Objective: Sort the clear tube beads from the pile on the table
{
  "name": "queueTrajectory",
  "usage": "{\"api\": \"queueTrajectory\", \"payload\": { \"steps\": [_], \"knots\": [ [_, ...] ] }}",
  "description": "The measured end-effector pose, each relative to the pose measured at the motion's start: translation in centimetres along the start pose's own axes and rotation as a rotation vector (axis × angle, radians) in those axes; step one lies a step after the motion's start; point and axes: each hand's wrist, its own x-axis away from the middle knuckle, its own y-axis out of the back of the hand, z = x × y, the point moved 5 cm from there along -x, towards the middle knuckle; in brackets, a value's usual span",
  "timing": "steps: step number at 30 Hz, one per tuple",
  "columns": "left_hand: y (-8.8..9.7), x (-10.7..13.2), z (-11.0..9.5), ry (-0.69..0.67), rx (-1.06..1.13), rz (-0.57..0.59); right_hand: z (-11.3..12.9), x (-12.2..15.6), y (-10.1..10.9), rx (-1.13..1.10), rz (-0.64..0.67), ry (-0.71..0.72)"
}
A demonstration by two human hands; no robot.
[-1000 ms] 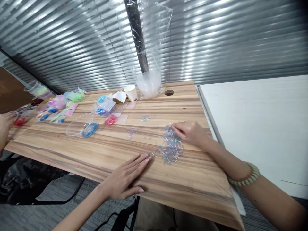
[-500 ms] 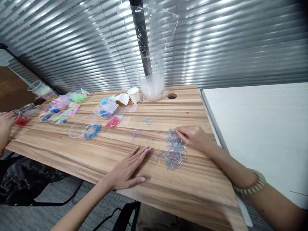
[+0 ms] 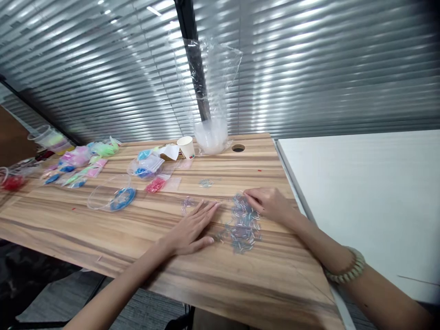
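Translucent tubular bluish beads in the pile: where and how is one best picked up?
Likely across the slim middle of a loose bead at the left edge of the pile, pinched from above: the beads are thin, lie low on the striped wooden table and overlap less there.

In front of me, a loose heap of translucent blue-grey and lilac tube beads (image 3: 244,224) lies spread on the striped wooden tabletop (image 3: 275,279), stretched long towards me, with strays at its left edge. To its left I have a small, sparse cluster of translucent purple tube beads (image 3: 186,203); farther from me lies a little pale blue-green bead patch (image 3: 206,183).
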Motion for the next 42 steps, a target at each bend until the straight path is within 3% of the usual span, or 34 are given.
{"api": "queueTrajectory", "payload": {
  "steps": [5, 10, 15, 20, 24, 30, 35, 42],
  "knots": [
    [-0.3, 0.4, -1.0, -0.167, 0.02, 0.032, -0.1, 0.0, -0.1, 0.002, 0.027, -0.015],
    [-0.5, 0.1, -0.9, -0.149, 0.031, 0.125, -0.3, 0.0, -0.2, -0.006, 0.041, -0.033],
    [0.0, 0.1, -0.9, -0.103, -0.015, 0.036, -0.2, -0.1, 0.1, -0.017, 0.026, -0.015],
    [-0.2, 0.0, -1.4, -0.14, 0.014, 0.12, -0.1, -0.1, 0.1, -0.007, 0.012, -0.008],
    [0.0, 0.0, -0.9, -0.075, -0.011, 0.033, -0.1, -0.1, 0.3, -0.005, 0.006, -0.013],
    [-0.4, 0.1, -1.1, -0.123, 0.0, 0.097, -0.1, -0.1, 0.2, 0.0, 0.026, -0.026],
    [0.2, -0.5, -1.6, -0.117, 0.0, 0.02, -0.2, 0.0, 0.1, 0.005, -0.001, -0.016],
    [-0.5, -1.5, -2.5, -0.181, 0.065, 0.101, -0.1, -0.1, 0.4, -0.002, -0.006, -0.012]
  ]
}}
